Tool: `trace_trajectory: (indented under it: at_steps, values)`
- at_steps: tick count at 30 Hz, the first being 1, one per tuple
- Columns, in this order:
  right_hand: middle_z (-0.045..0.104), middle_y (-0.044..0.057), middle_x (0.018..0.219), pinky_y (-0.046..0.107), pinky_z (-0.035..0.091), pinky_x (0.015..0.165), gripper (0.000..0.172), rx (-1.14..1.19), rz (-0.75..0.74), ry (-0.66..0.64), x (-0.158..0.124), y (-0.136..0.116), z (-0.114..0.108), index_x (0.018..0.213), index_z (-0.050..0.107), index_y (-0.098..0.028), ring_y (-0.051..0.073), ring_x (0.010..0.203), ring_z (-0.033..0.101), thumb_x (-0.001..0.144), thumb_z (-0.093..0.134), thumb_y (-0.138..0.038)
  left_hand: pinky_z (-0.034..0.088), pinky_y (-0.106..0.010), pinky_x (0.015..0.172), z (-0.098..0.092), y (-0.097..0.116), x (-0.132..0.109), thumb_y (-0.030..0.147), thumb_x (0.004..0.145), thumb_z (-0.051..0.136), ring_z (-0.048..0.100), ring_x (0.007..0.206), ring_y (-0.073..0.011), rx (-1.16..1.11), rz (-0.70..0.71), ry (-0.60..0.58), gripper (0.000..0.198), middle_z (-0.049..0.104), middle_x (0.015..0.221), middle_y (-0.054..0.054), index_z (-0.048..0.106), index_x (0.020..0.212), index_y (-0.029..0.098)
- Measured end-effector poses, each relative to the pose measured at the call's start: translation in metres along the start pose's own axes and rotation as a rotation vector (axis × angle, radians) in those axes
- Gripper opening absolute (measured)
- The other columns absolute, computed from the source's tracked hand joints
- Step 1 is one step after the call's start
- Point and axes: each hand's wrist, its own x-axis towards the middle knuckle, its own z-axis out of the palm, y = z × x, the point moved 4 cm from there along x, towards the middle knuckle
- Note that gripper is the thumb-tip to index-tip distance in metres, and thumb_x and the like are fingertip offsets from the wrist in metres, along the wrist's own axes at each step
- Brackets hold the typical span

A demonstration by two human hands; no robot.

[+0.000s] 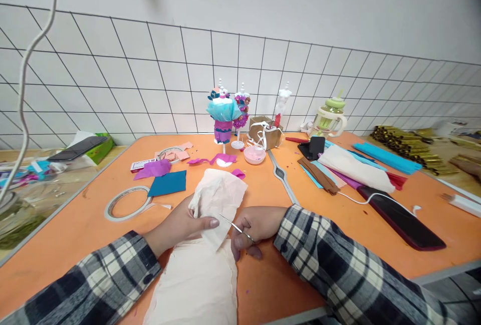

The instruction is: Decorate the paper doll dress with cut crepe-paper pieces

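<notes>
Cutting cleanly, I'd judge, calls for keeping the paper (223, 192) taut and the left hand (184, 226) clear of the scissors (237, 228). That hand pinches the paper above the orange table (274, 285); the right hand (261, 225) has its grip around the scissors. The paper looks pale, thin and creased, its lower corner overlapping a longer strip (199, 285).

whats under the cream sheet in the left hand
A longer cream strip sticks out from under the cream sheet. How far it runs beneath is covered, as are most fingers of the left hand.
</notes>
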Motion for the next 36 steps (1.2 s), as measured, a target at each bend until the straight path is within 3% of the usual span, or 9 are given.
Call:
trace_trajectory:
  at_steps: [5,12,18,28,36]
  values:
    - [0.059,0.000,0.057,0.021,0.023,0.049,0.066,0.034,0.001,-0.045,0.0000,-0.0006,0.0019,0.101,0.065,-0.004,0.007,0.051,0.048,0.083,0.051,-0.066,0.052,-0.035,0.072,0.0024,-0.0008,-0.0010,0.040,0.060,0.082,0.063,0.087,-0.0274,0.020,-0.019,-0.046,0.060,0.071,0.097,-0.006,0.056,0.109,0.017]
    - [0.057,-0.002,0.053,0.021,0.033,0.053,0.058,0.051,-0.018,-0.006,0.0014,0.0010,0.0007,0.091,0.066,-0.005,0.008,0.047,0.051,0.077,0.062,-0.061,0.053,-0.036,0.074,0.0019,-0.0004,-0.0007,0.038,0.060,0.082,0.064,0.088,-0.0273,0.003,-0.025,-0.026,0.059,0.071,0.098,-0.007,0.055,0.108,0.016]
    - [0.060,0.000,0.060,0.021,0.031,0.057,0.066,0.016,-0.020,-0.084,-0.0005,-0.0020,0.0021,0.107,0.065,-0.004,0.009,0.057,0.055,0.080,0.057,-0.064,0.054,-0.035,0.072,0.0030,-0.0026,-0.0010,0.035,0.062,0.081,0.064,0.090,-0.0275,-0.037,-0.030,-0.082,0.065,0.071,0.102,-0.007,0.052,0.117,0.017]
    - [0.056,-0.003,0.053,0.020,0.035,0.051,0.054,0.073,-0.016,-0.017,0.0014,0.0017,0.0012,0.092,0.067,-0.006,0.007,0.047,0.052,0.077,0.065,-0.058,0.054,-0.035,0.072,0.0034,-0.0041,-0.0006,0.036,0.061,0.081,0.064,0.084,-0.0251,-0.031,-0.035,-0.078,0.058,0.071,0.095,-0.005,0.054,0.109,0.017]
    - [0.060,0.000,0.055,0.022,0.019,0.045,0.067,0.069,-0.005,-0.057,-0.0013,-0.0043,0.0050,0.103,0.066,-0.002,0.005,0.046,0.044,0.084,0.052,-0.064,0.053,-0.036,0.076,0.0016,-0.0036,-0.0006,0.040,0.062,0.080,0.062,0.092,-0.0279,0.036,-0.015,-0.072,0.061,0.069,0.101,-0.007,0.054,0.112,0.017]
